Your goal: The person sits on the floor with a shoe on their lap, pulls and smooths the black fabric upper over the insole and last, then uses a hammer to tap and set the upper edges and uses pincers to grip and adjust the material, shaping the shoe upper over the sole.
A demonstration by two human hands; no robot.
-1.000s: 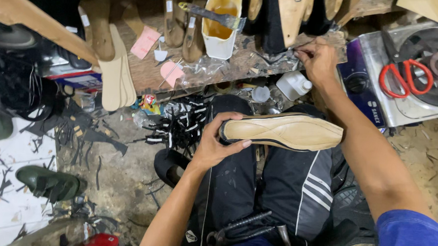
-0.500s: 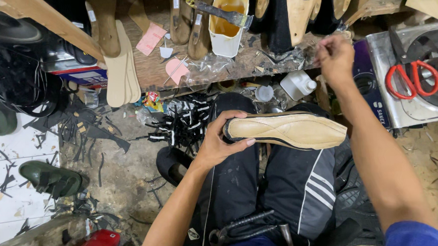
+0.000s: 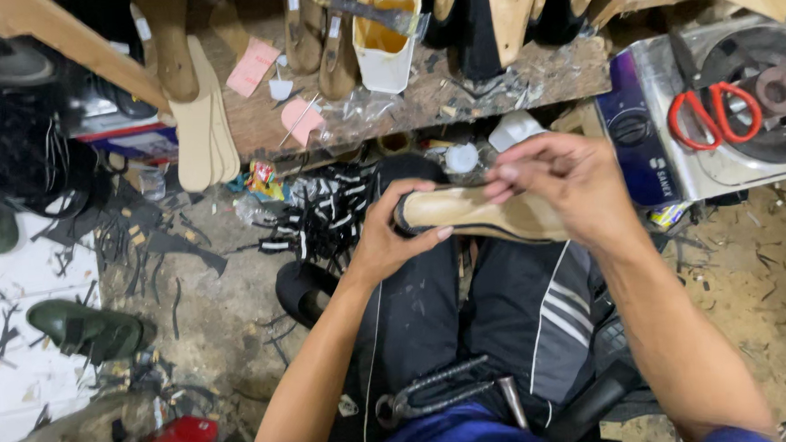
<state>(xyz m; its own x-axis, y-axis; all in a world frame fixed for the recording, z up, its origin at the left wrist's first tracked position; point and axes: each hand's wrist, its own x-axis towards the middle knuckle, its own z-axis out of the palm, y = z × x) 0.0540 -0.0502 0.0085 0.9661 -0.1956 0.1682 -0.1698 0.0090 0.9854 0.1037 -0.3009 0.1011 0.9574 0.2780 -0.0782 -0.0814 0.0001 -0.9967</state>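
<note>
The right hand (image 3: 558, 185) has come back from the cluttered shelf (image 3: 493, 88) and is now resting on the tan shoe (image 3: 463, 211), fingers curled lightly over its upper edge. The left hand (image 3: 392, 234) is still gripping the shoe's end, holding it above the person's lap.

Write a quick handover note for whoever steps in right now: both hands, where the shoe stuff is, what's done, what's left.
Left hand: grips the toe end of the tan shoe sole, held over the lap.
Right hand: on the sole's other end, fingertips pinched above it; whether they hold anything is too small to tell.
Nearby: pliers on the lap, red scissors to the right, glue tub on the wooden bench.
Done: sole in both hands.
Left: work on the sole looks unfinished.
</note>
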